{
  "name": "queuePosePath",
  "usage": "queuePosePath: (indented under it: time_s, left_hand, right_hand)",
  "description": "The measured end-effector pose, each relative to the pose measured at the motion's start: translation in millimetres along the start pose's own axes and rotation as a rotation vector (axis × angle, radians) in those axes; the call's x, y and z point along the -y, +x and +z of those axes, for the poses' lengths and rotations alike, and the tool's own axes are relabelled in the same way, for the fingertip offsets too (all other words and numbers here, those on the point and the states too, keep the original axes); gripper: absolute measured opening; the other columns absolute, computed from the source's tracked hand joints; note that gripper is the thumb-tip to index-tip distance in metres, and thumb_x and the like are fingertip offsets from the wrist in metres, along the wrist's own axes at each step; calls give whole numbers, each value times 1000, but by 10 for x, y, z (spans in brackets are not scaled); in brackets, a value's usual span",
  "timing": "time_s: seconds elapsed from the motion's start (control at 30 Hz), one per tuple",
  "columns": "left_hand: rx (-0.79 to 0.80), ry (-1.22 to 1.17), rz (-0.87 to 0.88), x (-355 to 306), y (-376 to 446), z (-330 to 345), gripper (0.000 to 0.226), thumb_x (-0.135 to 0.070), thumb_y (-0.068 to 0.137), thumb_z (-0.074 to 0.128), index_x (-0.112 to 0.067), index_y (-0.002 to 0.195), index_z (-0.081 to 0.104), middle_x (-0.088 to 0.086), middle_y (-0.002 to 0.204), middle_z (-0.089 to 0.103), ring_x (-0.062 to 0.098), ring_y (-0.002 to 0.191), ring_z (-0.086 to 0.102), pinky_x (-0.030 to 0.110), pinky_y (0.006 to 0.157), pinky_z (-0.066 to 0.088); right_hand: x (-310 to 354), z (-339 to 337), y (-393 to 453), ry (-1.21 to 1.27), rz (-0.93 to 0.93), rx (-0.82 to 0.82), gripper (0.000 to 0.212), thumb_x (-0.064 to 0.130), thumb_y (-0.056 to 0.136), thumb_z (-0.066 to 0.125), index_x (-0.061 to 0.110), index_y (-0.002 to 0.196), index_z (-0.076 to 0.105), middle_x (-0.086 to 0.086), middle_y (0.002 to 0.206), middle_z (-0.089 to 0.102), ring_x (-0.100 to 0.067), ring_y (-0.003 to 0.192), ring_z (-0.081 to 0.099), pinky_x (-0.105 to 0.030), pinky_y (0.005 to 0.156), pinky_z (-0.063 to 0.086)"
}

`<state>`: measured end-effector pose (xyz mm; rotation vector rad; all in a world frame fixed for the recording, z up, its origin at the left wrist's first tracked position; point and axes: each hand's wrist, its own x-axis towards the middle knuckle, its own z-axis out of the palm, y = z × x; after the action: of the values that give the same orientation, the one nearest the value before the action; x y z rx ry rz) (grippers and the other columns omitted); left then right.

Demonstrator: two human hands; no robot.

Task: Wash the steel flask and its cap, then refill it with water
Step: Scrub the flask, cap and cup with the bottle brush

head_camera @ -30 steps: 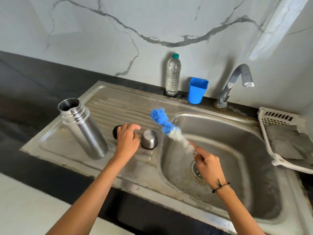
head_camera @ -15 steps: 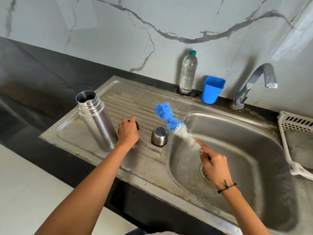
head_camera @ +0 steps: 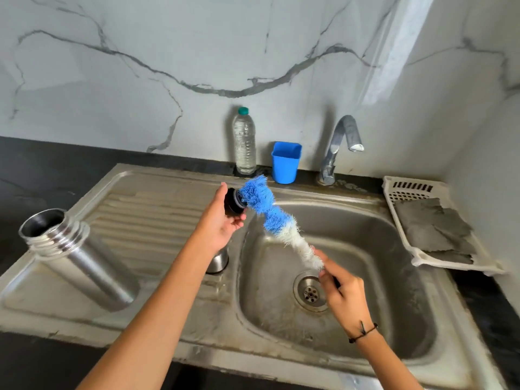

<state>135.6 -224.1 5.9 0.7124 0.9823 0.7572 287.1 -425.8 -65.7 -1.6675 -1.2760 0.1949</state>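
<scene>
Over the basin's left rim, your left hand (head_camera: 222, 220) pinches the black cap (head_camera: 233, 202); right hand (head_camera: 342, 294) grips the brush (head_camera: 270, 218). Hard scrubbing could knock the cap loose into the sink (head_camera: 394, 277).

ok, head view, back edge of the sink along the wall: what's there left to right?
Plastic water bottle → blue cup → tap → white basket holding a grey cloth. The bottle, cup and tap stand apart from each other.
</scene>
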Motion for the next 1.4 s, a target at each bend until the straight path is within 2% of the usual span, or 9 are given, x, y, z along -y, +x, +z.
queuePosePath:
  time_s: [0.17,0.4,0.53,0.63,0.83,0.97,1.07,1.23,1.4]
  left_hand:
    - [16,182,-20,216,110,246,34,-43,99,41,-14,112,54,2,67,59,11,46,47,26,53,38]
    - [164,237,101,371,102,308,23,-13,100,44,-19,122,46,7,95,58,15,62,46,27,57,37]
    - [74,639,298,376,168,166,56,-15,87,66,-17,136,39,-3,117,53,14,99,51,33,91,45]
    - [13,752,332,338,219,36,64,-13,78,75,-15,134,43,-4,115,53,16,109,52,32,95,43]
    - [244,721,305,441,200,-42,56,-7,74,78,-18,124,54,-3,114,64,15,108,61,36,101,45]
    - [119,654,314,440,253,-19,45,-5,76,75,-22,113,57,-4,109,66,17,108,60,35,96,46]
    - [146,626,309,443,260,-13,39,-3,77,74,-23,106,57,-4,105,66,16,106,61,34,95,46]
    - [216,265,234,512,205,4,37,5,86,58,-6,122,53,4,105,64,14,87,59,23,68,42]
    - [120,110,188,459,232,-114,29,4,87,54,-22,102,56,1,110,63,26,107,56,34,83,36]
  right_hand:
    - [-81,-70,-115,-167,-65,-81,52,18,86,40,40,132,45,13,69,52,-3,58,46,-17,58,43]
    - [-150,-76,-128,-330,-28,-132,50,21,84,36,36,130,49,18,66,43,-10,57,43,-27,49,41]
    - [-173,-137,-126,-351,-71,-100,46,17,85,40,27,128,55,29,65,31,-4,57,33,-20,44,35]
    - [-188,-149,-204,-307,-71,-71,46,19,86,40,30,129,50,23,66,41,-5,53,39,-25,46,42]
    - [-239,-79,-199,-200,-3,-97,51,3,82,49,23,129,52,22,64,50,6,54,40,-16,53,36]
    - [-245,-60,-227,-187,-55,-48,58,-3,79,50,27,128,56,7,80,70,1,57,50,-17,59,45]
    - [-198,-24,-258,-80,-9,-11,52,-6,82,49,25,120,63,39,113,56,10,64,55,-8,63,45]
    - [-100,-13,-145,186,233,63,39,-2,86,48,26,98,72,34,90,64,3,55,38,-12,54,34]
    - [-35,-51,-184,232,291,130,54,-11,87,47,37,83,69,27,74,65,-2,51,31,-13,50,29]
